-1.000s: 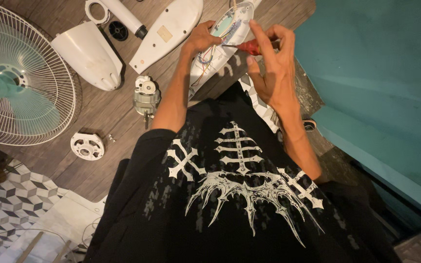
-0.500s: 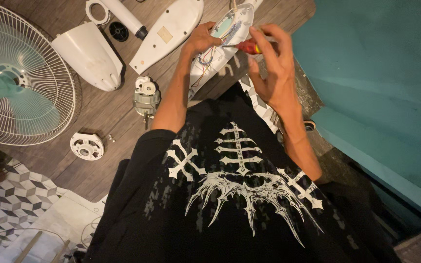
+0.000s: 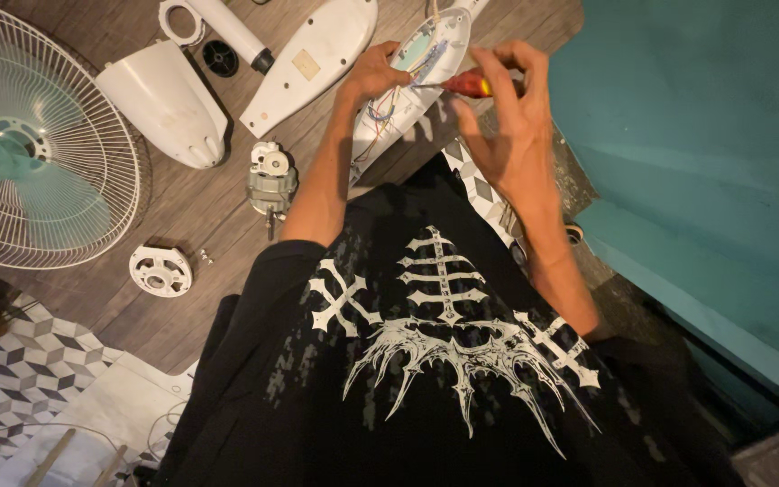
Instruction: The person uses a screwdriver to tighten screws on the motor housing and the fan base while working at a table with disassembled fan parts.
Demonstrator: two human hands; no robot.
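Left hand (image 3: 373, 74) grips the edge of the open white fan housing (image 3: 412, 86), whose long axis runs diagonally between both hands. Right hand (image 3: 508, 126), fingers closed on a red-handled screwdriver (image 3: 462, 84), points its tip leftward into the housing's wiring.

Bare floor (image 3: 200, 298) open between motor (image 3: 270, 183) and round cap (image 3: 160, 270), fan cage (image 3: 38, 144) blocking the far left, white covers (image 3: 169, 99) crowding the top (tube beside them), teal wall (image 3: 705, 135) closing the right, open housing (image 3: 412, 81) between both hands.

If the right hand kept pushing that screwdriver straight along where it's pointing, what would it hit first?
Probably the wiring inside the open white housing that the left hand steadies; the right hand aims the red-handled screwdriver there, though depth is unclear.
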